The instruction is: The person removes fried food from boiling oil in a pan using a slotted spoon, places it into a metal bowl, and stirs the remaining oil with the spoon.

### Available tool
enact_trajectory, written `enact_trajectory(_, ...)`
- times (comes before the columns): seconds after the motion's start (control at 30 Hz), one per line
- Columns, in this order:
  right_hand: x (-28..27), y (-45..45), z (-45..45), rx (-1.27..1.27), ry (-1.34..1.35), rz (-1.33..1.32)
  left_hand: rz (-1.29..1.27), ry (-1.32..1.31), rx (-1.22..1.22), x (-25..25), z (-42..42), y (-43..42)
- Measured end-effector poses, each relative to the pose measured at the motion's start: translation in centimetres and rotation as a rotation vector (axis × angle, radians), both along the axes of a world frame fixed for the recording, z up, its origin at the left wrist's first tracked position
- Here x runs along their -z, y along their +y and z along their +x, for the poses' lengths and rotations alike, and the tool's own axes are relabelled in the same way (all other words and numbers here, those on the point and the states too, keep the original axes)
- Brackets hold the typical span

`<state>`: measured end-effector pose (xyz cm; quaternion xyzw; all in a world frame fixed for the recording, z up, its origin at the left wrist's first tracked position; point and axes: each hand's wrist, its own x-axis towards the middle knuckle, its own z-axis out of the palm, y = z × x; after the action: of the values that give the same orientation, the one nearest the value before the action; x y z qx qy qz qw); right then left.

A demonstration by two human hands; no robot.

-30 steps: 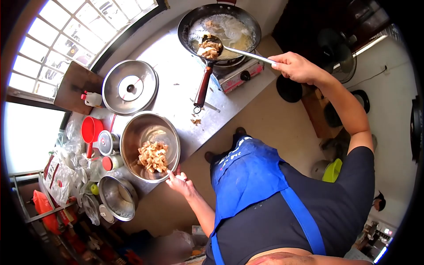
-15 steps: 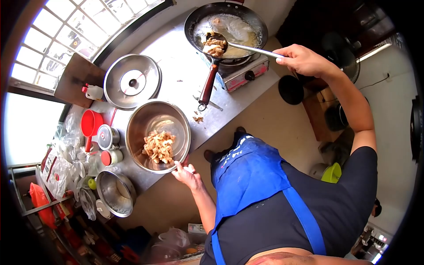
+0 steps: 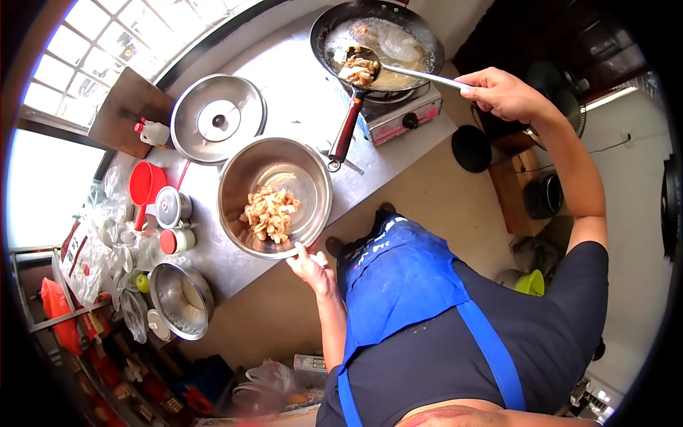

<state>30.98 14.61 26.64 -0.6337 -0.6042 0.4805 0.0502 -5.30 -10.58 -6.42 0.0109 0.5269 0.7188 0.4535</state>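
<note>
My left hand (image 3: 311,270) grips the near rim of a large steel bowl (image 3: 313,181), which looks slightly tilted over the counter. Inside the bowl lies a heap of light brown food pieces (image 3: 270,213). My right hand (image 3: 501,94) is closed on the handle of a ladle (image 3: 427,75). Its scoop, full of browned pieces (image 3: 358,71), is over the near-left side of a black wok (image 3: 435,53). Pale, foamy oil (image 3: 405,48) covers the wok's bottom. The wok's wooden handle (image 3: 348,128) points toward me, just right of the bowl.
Under the wok is a portable gas stove (image 3: 405,117). A steel lid (image 3: 186,117), a red dipper (image 3: 147,181), a lidded tin (image 3: 171,208), a red-capped jar (image 3: 178,240) and a smaller steel bowl (image 3: 203,285) stand left on the metal counter (image 3: 238,274). Plastic bags crowd the far left.
My left hand has moved the steel bowl closer to the wok, now covering scraps on the counter. The loaded ladle stays over the wok's edge. The view has shifted slightly.
</note>
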Motion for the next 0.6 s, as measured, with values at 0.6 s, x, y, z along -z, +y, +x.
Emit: enact_trajectory(0.6, 2.1, -3.6, -1.0, 0.068, -0.004, 0.026, 0.027, 0.001, 0.088, 3.8, 0.1, 1.8)
